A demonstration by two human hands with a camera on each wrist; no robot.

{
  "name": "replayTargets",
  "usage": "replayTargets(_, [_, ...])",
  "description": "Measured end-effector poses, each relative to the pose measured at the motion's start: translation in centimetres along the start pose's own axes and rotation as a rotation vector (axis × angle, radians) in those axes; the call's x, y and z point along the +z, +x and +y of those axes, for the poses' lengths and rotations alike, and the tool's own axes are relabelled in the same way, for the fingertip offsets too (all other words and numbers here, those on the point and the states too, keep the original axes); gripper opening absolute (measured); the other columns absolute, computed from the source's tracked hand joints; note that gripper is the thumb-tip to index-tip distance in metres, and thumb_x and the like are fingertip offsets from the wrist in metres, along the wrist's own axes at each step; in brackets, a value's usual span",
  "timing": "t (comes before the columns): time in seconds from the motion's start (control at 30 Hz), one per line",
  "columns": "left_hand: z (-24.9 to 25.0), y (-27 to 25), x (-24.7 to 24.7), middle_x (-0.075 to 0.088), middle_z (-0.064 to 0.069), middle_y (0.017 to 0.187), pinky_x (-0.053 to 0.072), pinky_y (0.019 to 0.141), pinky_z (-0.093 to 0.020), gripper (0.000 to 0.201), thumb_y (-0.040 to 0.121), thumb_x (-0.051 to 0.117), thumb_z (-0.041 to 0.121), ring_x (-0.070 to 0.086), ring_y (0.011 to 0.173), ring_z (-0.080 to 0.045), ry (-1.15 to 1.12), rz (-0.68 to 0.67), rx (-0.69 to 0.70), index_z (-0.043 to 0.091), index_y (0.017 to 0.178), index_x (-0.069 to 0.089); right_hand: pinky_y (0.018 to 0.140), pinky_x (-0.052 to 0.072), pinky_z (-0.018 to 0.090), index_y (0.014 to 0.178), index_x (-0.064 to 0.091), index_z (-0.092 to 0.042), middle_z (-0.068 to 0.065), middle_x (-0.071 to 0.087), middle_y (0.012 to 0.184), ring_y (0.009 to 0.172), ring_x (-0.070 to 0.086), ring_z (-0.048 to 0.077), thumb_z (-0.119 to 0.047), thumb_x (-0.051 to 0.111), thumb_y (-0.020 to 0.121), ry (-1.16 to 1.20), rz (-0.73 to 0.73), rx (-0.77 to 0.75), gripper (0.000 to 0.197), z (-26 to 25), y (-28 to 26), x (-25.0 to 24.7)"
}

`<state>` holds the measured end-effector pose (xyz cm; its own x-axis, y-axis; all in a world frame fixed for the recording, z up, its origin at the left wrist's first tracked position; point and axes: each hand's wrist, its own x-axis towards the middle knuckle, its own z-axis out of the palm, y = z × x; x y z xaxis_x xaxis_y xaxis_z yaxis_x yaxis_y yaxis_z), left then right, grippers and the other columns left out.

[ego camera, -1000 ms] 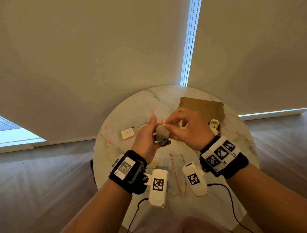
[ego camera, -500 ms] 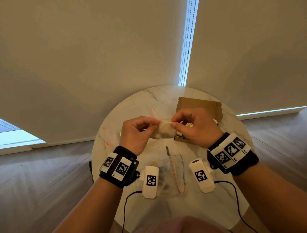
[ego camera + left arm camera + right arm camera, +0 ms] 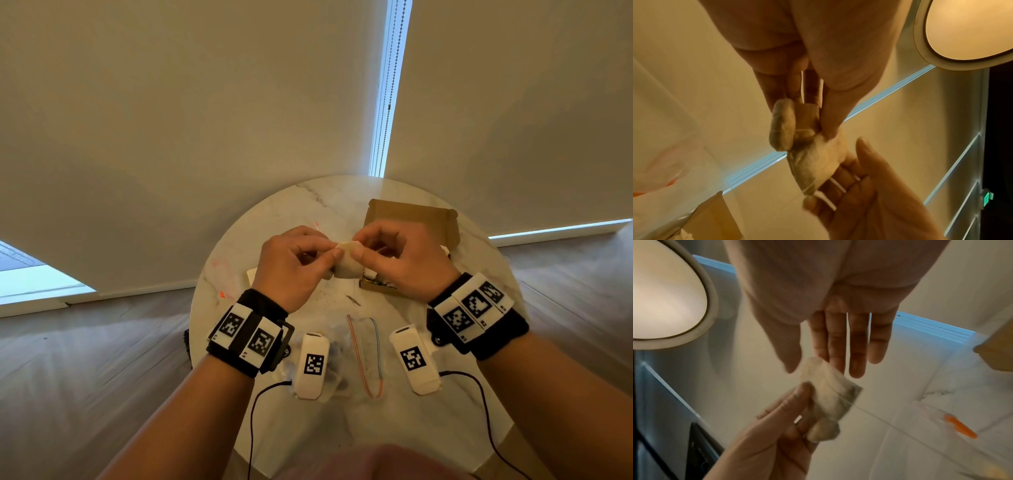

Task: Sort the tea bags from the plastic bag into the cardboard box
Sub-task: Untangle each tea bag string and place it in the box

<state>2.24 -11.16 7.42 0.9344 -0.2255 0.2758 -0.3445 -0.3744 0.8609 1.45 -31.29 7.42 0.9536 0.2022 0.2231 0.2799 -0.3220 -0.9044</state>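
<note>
Over the middle of the round marble table (image 3: 274,428), both hands hold a pale clump of tea bags (image 3: 347,263). My left hand (image 3: 329,255) pinches its left side and my right hand (image 3: 358,246) pinches its top right corner. From the left wrist, two joined tea bags (image 3: 816,164) show, with a thin string across them. In the right wrist view the tea bag (image 3: 828,391) sits between my thumb and forefinger. The open cardboard box (image 3: 411,222) lies just behind my right hand, its contents mostly hidden. A clear plastic zip bag (image 3: 364,353) lies flat near the front.
A white card (image 3: 251,274) peeks out behind my left hand. Clear plastic with orange marks (image 3: 224,284) lies at the table's left edge. Loose tea crumbs (image 3: 325,298) dot the marble. Black cables (image 3: 251,428) hang from the wrist cameras.
My left hand has turned back-up and both hands have moved a little farther from me. The tea bag clump is now stretched sideways between the two pinches.
</note>
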Motion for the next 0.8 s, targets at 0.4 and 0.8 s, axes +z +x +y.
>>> replayTargets(0.4, [0.5, 1.6, 0.1, 0.070, 0.001, 0.091, 0.060, 0.070, -0.034, 0.012, 0.084, 0.076, 0.010, 0.068, 0.080, -0.017, -0.036, 0.041, -0.049, 0.022, 0.087, 0.076, 0.077, 0.058, 0.029, 0.089, 0.077, -0.011, 0.001, 0.075, 0.086, 0.080, 0.071, 0.013, -0.007, 0.070, 0.086, 0.022, -0.181, 0.221, 0.009, 5.7, -2.1, 3.8])
replayTargets(0.8, [0.2, 1.8, 0.3, 0.071, -0.001, 0.091, 0.060, 0.072, -0.043, 0.006, 0.085, 0.075, 0.012, 0.069, 0.081, -0.019, -0.058, 0.046, -0.102, 0.017, 0.086, 0.078, 0.081, 0.058, 0.029, 0.102, 0.071, -0.013, 0.008, 0.074, 0.095, 0.086, 0.071, 0.019, -0.003, 0.073, 0.081, 0.085, -0.249, 0.329, 0.023, 5.9, -3.4, 4.6])
